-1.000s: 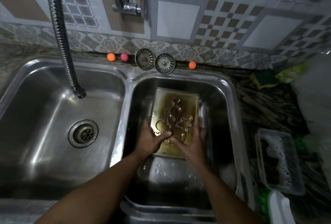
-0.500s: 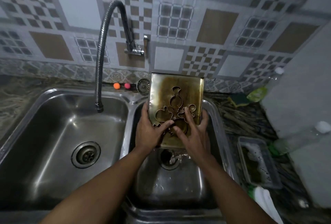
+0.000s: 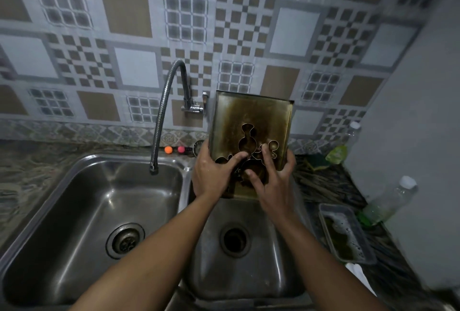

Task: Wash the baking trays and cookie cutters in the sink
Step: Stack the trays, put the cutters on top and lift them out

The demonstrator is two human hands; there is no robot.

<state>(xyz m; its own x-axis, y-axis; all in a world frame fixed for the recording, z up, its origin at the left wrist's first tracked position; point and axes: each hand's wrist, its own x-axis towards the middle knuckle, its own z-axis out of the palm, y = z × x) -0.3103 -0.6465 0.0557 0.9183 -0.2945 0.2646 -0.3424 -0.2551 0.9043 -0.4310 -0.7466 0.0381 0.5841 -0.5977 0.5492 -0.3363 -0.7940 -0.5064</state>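
Left grip (image 3: pixel 213 175) and right grip (image 3: pixel 275 185) clamp the upended baking tray (image 3: pixel 251 111) — long axis vertical, frame centre — pinning cookie cutters (image 3: pixel 247 145).

Stained metal baking tray (image 3: pixel 251 116) (dull brown) above glossy steel sink (image 3: pixel 99 201).

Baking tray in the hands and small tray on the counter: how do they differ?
The baking tray is gripped, tilted up, by the left hand and right hand; the counter tray lies flat. The baking tray carries cookie cutters and brown stains; the counter tray holds foamy liquid. Both are rectangular, low-rimmed.
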